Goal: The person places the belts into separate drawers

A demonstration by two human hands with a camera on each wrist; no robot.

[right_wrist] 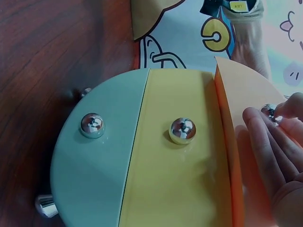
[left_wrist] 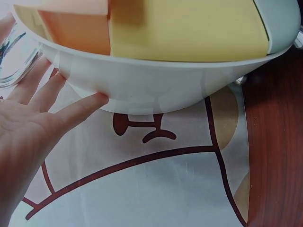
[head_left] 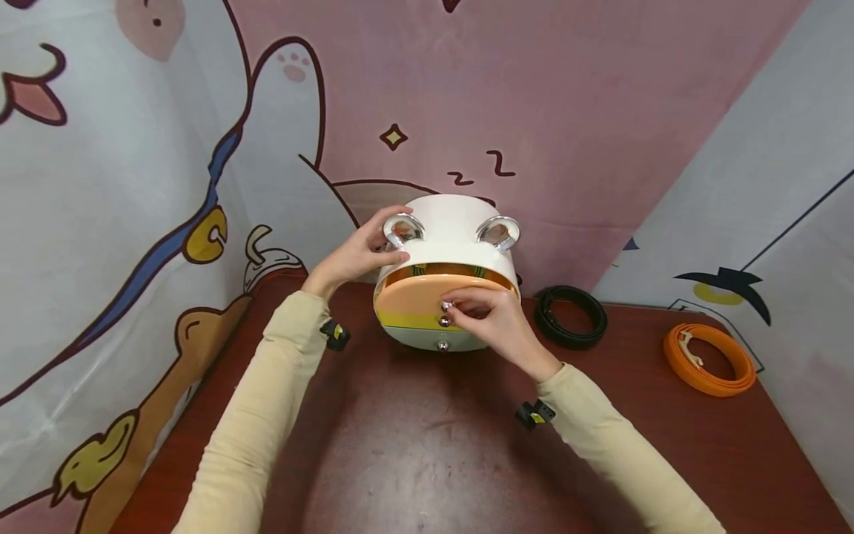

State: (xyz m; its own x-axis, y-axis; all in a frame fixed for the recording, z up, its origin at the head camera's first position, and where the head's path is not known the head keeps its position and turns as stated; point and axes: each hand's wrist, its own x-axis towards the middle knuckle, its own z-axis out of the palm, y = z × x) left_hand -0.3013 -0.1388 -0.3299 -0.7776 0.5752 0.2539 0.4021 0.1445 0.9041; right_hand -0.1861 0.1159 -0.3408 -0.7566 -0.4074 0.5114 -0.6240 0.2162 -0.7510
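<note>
A rounded white drawer box [head_left: 445,222] with two silver ears stands against the back wall. Its front has an orange top drawer [head_left: 408,297], a yellow middle drawer [right_wrist: 177,175] and a green bottom drawer [right_wrist: 102,165], each with a silver ball knob. The orange drawer is partly out, with a gap above it where small green bits show. My right hand [head_left: 492,320] pinches the orange drawer's knob [right_wrist: 270,111] between thumb and fingers. My left hand [head_left: 360,256] rests against the box's side by one ear [head_left: 403,231], its fingers extended along the white shell [left_wrist: 142,85].
On the dark red table [head_left: 414,445], a coiled black belt [head_left: 543,319] lies right of the box. Farther right is a coiled orange belt [head_left: 710,382]. A cartoon-printed cloth [head_left: 567,111] hangs behind and along the sides of the table.
</note>
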